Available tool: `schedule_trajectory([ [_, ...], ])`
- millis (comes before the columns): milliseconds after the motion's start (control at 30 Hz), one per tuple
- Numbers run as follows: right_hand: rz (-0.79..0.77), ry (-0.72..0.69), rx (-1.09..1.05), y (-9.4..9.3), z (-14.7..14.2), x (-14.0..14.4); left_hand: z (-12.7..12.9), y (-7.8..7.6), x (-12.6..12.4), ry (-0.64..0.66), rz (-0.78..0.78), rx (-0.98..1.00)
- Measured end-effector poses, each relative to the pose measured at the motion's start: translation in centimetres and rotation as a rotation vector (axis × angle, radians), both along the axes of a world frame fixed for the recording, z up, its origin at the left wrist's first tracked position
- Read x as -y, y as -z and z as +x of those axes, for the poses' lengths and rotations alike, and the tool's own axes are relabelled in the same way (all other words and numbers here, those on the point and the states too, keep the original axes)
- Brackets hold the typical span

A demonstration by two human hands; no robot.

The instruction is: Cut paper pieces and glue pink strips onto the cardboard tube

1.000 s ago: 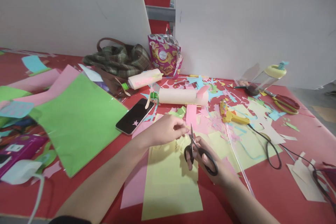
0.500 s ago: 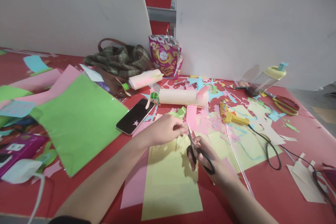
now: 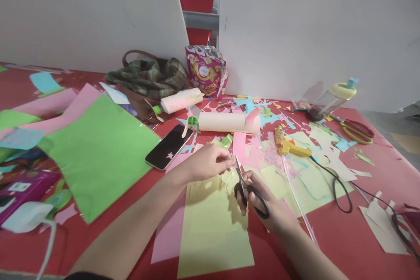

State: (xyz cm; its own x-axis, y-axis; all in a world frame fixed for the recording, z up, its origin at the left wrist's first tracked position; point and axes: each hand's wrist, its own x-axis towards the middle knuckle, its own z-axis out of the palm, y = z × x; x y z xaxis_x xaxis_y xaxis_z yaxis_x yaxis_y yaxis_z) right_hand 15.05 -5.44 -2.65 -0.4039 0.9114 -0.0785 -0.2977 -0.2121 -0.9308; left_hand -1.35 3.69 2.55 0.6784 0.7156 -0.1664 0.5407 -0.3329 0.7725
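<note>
Closest to the person lies a yellow sheet (image 3: pixel 213 223) on the red table (image 3: pixel 348 245), overlapping a pink sheet (image 3: pixel 169 232). Above it the right hand (image 3: pixel 262 203) has its fingers through the black handles of a pair of scissors (image 3: pixel 244 183), blades pointing up and away. The left hand (image 3: pixel 206 162) pinches a small pale yellow scrap (image 3: pixel 229 177) right at the blades; its fingers are closed narrowly on the paper.

To the left sits a large green sheet (image 3: pixel 98 153), with a black phone (image 3: pixel 169 145) just beside its right edge. Right of the hands a yellow glue gun (image 3: pixel 288 144) rests among cut scraps, its black cord trailing off. Further back lie a cardboard tube (image 3: pixel 226 121), a plaid bag (image 3: pixel 147 76) and a snack pouch (image 3: pixel 205 70) against the white board (image 3: pixel 311 22).
</note>
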Motion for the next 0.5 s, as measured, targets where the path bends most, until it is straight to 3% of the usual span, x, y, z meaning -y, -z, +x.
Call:
schedule_trajectory([
  [500,0.001,0.011,-0.004,-0.66,0.04,0.00,0.48,0.02,0.32,-0.049,-0.028,0.030],
])
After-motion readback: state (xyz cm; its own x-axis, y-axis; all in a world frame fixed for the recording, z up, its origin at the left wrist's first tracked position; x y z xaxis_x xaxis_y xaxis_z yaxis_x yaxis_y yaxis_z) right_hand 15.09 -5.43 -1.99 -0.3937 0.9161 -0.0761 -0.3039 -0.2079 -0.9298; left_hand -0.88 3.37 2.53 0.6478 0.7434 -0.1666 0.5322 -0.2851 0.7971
